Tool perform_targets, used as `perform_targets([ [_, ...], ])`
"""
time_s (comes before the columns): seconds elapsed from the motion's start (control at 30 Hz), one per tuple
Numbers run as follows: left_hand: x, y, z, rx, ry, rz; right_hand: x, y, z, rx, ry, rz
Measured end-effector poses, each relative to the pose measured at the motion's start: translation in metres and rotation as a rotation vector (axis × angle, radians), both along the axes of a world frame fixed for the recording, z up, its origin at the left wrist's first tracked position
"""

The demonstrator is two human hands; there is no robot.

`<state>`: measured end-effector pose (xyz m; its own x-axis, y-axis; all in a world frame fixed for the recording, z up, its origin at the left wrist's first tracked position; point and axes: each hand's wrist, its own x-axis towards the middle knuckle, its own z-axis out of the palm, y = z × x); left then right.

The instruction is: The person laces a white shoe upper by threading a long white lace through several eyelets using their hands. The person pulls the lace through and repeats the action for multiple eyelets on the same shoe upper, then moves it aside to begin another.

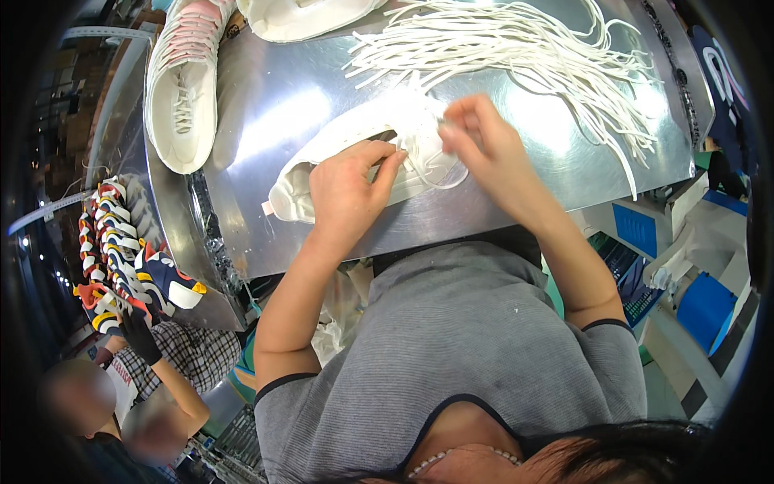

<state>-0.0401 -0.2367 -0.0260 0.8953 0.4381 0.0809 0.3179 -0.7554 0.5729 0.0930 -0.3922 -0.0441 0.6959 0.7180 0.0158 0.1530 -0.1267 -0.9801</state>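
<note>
A white sneaker lies on its side on the metal table in front of me, its toe to the right and its heel to the left. Over the shoe's opening, my left hand is closed, thumb and forefinger pinched on a white shoelace at the lacing. Part of that lace loops loosely over the front of the shoe. My right hand is raised beside the toe, fingers bent and smeared by motion. Whether it grips a lace end cannot be made out.
A pile of loose white laces covers the far right of the metal table. A laced white shoe with pink stands at left, another white shoe behind. Multicoloured shoe parts and a co-worker's gloved hand are farther left.
</note>
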Motion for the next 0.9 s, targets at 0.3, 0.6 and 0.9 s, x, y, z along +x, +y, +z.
perform_targets([
  [0.3, 0.005, 0.003, 0.002, -0.082, 0.014, -0.004, -0.022, -0.02, -0.004, -0.145, -0.057, 0.169],
  [0.6, -0.003, 0.007, -0.001, -0.337, 0.085, -0.238, -0.037, 0.006, -0.007, -0.411, -0.311, 0.152],
  [0.9, -0.039, 0.003, 0.006, 0.3, -0.145, -0.26, -0.007, -0.064, 0.029, -0.344, -0.003, 0.19],
])
